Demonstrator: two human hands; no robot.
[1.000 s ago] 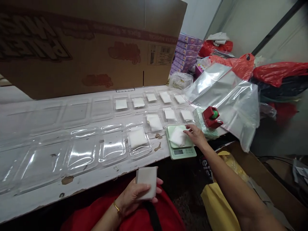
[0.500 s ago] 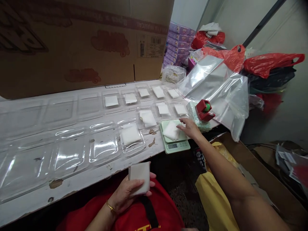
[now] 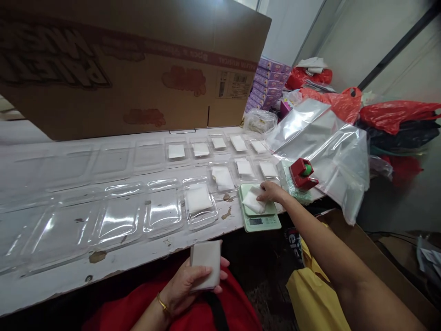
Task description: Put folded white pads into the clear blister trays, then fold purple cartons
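Low over my lap, my left hand (image 3: 188,282) is closed around a stack of white square sheets (image 3: 206,264), thumb on top and fingertips showing along the far side. My right hand (image 3: 270,192) reaches over a pale green digital scale (image 3: 262,223) at the table's front edge. Its thumb and fingers pinch a folded white sheet (image 3: 254,201) lying on the scale's platform. The digits on the display are too small to read. Just left of the scale, a clear plastic tray (image 3: 216,216) has a white pad (image 3: 198,198) in it.
Several clear trays (image 3: 161,209) line the white table (image 3: 138,256) in two rows, those toward the right holding white squares. A cardboard box (image 3: 138,92) stands behind them. Right of the scale are a red tape dispenser (image 3: 303,174) and clear plastic sheets (image 3: 330,138).
My right hand has closed its fingers on the sheet on the scale. My left hand still holds the stack. The whole view has shifted, so everything appears further right and lower.
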